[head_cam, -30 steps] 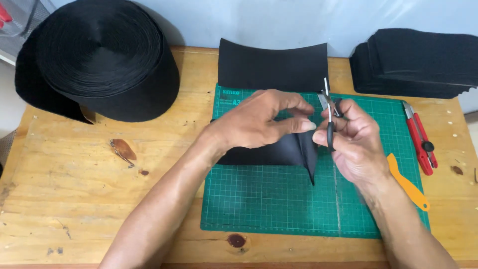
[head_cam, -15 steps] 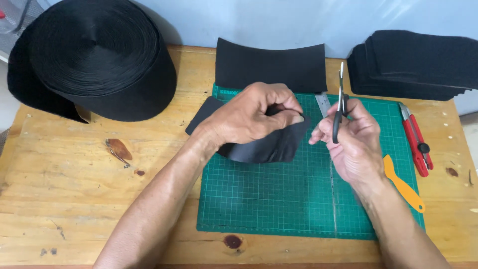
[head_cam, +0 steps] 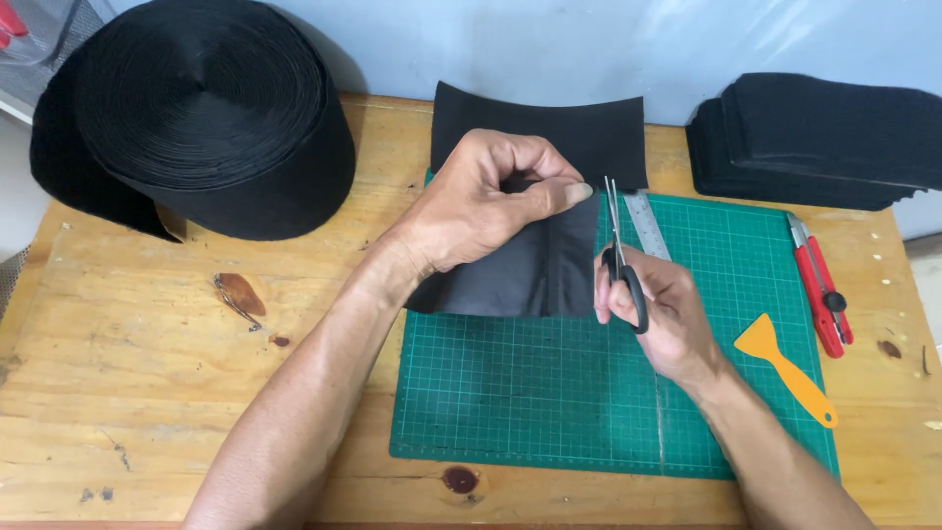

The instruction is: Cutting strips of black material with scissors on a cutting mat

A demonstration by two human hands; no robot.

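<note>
Two hands work over our green cutting mat (head_cam: 549, 393). Our left hand (head_cam: 481, 201) pinches a folded piece of black fabric (head_cam: 530, 270) between thumb and fingers, holding it above the mat's upper left part. Our right hand (head_cam: 653, 309) grips black-handled scissors (head_cam: 618, 250), fingers closed through the loops, blades pointing up just beside the fabric's right edge. A steel ruler (head_cam: 648, 224) lies behind them.
</note>
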